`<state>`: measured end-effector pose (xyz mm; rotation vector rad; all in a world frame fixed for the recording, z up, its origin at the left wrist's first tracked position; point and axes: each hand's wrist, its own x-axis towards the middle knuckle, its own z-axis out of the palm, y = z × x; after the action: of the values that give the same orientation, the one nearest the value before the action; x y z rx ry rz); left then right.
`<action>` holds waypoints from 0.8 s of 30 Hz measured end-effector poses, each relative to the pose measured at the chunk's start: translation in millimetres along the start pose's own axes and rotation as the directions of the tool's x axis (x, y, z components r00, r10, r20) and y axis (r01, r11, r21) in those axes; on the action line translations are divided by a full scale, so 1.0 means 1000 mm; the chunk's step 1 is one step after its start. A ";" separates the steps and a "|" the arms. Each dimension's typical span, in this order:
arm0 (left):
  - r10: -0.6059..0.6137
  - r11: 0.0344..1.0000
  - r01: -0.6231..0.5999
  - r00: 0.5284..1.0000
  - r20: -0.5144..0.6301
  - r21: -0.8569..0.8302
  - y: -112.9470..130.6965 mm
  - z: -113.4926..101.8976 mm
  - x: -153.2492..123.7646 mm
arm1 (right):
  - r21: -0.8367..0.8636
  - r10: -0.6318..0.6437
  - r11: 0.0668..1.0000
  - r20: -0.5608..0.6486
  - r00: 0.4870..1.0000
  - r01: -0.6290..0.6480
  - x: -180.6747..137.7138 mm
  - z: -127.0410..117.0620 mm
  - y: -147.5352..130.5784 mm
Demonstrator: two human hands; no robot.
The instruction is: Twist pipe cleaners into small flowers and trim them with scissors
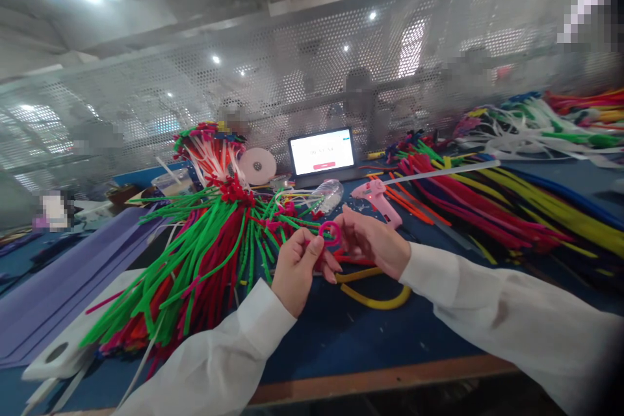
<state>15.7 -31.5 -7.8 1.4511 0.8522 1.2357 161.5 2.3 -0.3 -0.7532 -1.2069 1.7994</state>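
Note:
In the head view a magenta pipe cleaner is curled into a small ring between my hands, above the table. My left hand pinches the ring's left side between thumb and fingers. From the right, my right hand curves its fingers against the other side of the ring; some fingertips are hidden behind it. Just below lies a bent yellow pipe cleaner. Beyond my right hand rests a pink hot glue gun with a small red light lit.
Green and red pipe cleaner stems fan out at left, beside purple sheets. A tablet shows a timer near a white spool. More pipe cleaners lie at right. A perforated metal screen stands behind; blurred people show through it.

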 end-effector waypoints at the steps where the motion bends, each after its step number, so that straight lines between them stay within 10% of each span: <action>1: 0.017 0.997 -0.019 1.000 0.020 0.080 0.001 -0.001 -0.001 | -0.058 0.060 0.997 0.029 0.998 -0.058 -0.001 0.000 0.000; 4: 0.133 0.849 -0.185 0.981 0.139 0.495 0.002 -0.008 -0.003 | -0.220 0.196 0.959 0.058 0.979 -0.179 -0.003 0.002 -0.001; 6: 0.251 0.556 -0.360 0.932 0.262 0.749 0.001 -0.015 -0.004 | -0.272 0.203 0.946 0.081 0.976 -0.174 -0.004 0.003 0.000; 11: 0.437 0.013 -0.539 0.761 0.479 0.842 -0.003 -0.025 -0.001 | -0.177 0.187 0.974 0.295 0.937 -0.138 -0.005 0.002 0.003; 17: 0.466 -0.150 -0.617 0.645 0.606 0.773 -0.001 -0.023 -0.002 | -0.215 0.195 0.972 0.486 0.852 -0.100 -0.003 -0.005 0.000; 24: 0.440 -0.036 -0.654 0.668 0.599 0.756 0.002 -0.025 -0.004 | -0.254 0.107 0.967 0.495 0.862 0.026 -0.001 -0.011 0.004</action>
<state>-9.6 -30.2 -7.7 3.2252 0.9540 1.0266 169.3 5.8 -7.9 -0.4477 -1.8048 1.9693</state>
